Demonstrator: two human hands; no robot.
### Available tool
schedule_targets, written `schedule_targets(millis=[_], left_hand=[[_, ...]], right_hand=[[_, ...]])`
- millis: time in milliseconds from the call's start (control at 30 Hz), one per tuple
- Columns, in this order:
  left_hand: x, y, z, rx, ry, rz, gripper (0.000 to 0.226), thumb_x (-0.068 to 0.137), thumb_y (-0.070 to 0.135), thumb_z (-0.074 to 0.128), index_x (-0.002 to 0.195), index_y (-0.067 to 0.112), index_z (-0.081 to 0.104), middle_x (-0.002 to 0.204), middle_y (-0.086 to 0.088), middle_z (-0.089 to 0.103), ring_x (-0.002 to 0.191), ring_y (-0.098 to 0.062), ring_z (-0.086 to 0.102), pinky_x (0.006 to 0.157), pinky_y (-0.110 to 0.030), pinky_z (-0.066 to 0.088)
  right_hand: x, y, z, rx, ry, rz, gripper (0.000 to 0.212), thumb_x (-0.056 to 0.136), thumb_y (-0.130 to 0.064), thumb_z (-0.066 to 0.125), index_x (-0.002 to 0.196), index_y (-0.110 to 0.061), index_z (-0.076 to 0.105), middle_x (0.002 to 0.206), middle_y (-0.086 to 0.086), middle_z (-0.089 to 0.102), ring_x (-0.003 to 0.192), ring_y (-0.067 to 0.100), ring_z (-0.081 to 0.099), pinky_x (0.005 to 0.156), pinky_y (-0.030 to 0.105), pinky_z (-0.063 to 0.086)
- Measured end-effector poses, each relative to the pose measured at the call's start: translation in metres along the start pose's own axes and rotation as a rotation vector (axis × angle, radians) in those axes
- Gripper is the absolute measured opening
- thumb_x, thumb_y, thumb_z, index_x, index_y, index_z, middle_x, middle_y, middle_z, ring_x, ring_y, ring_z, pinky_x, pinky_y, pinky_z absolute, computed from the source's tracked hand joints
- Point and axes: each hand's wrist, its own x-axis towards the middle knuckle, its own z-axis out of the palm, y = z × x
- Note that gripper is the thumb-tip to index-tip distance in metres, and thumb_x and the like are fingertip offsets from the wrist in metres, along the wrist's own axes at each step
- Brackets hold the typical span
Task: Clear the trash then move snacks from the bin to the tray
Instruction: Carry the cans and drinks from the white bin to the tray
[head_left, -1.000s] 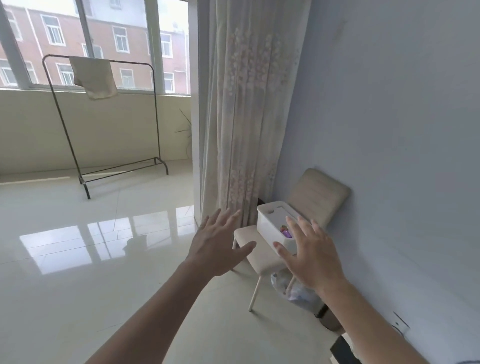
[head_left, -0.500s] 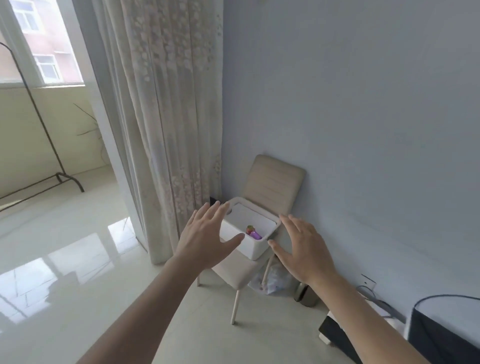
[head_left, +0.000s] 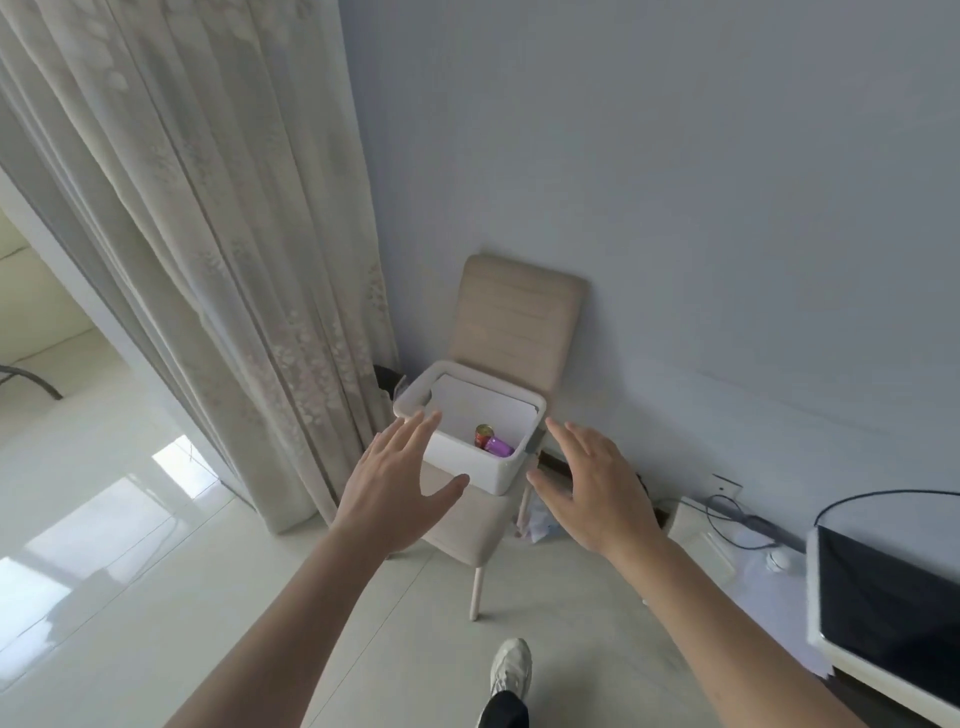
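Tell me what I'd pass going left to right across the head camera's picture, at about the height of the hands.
Patterned curtain → left hand → white bin → right hand → wall socket → dark screen.

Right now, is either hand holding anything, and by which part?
Nothing is held. Left hand and right hand flank the white bin, both open.

Bin on chair; snacks inside; curtain left
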Motion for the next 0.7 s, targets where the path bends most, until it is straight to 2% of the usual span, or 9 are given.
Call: schedule_targets(millis=[167,300,500,600,700], left_hand=[[0.063,-0.027,0.028,0.014,-0.046,0.020,0.087,0.089,0.073,0.049,0.160,0.035,0.017,0.166,0.010,0.026,0.154,-0.015,0.021,0.124,-0.045,0.028],[0.127,-0.038,0.041,-0.009,-0.076,0.048,0.084,0.091,0.065,0.054,0.161,0.034,0.018,0.166,0.008,0.026,0.154,-0.013,0.020,0.124,-0.041,0.026],[0.224,-0.052,0.065,-0.005,-0.137,0.083,0.084,0.092,0.065,0.056,0.160,0.035,0.017,0.166,0.008,0.026,0.154,-0.013,0.020,0.125,-0.040,0.023],[0.263,-0.061,0.076,0.015,-0.163,0.108,0.085,0.091,0.066,0.054,0.160,0.036,0.016,0.167,0.008,0.023,0.155,-0.015,0.015,0.127,-0.042,0.017],[0.294,-0.070,0.084,0.003,-0.199,0.122,0.083,0.092,0.066,0.053,0.160,0.037,0.016,0.167,0.009,0.022,0.156,-0.015,0.014,0.126,-0.046,0.020]], right_hand=[[0.059,0.018,0.038,0.022,-0.031,0.031,0.076,0.096,-0.066,0.041,0.158,-0.025,0.027,0.157,0.005,0.040,0.145,0.024,0.033,0.116,0.039,0.036],[0.119,0.036,0.060,0.051,-0.052,0.042,0.078,0.094,-0.071,0.033,0.157,-0.026,0.026,0.158,0.005,0.040,0.145,0.024,0.035,0.116,0.040,0.037],[0.201,0.068,0.079,0.057,-0.084,0.084,0.080,0.092,-0.072,0.037,0.157,-0.027,0.025,0.158,0.001,0.039,0.142,0.022,0.038,0.114,0.039,0.040],[0.234,0.085,0.091,0.033,-0.120,0.108,0.079,0.093,-0.071,0.036,0.158,-0.028,0.022,0.159,0.001,0.038,0.144,0.023,0.036,0.115,0.040,0.040],[0.259,0.096,0.103,0.024,-0.142,0.142,0.082,0.091,-0.073,0.032,0.158,-0.028,0.022,0.159,0.001,0.037,0.144,0.023,0.036,0.115,0.041,0.039]])
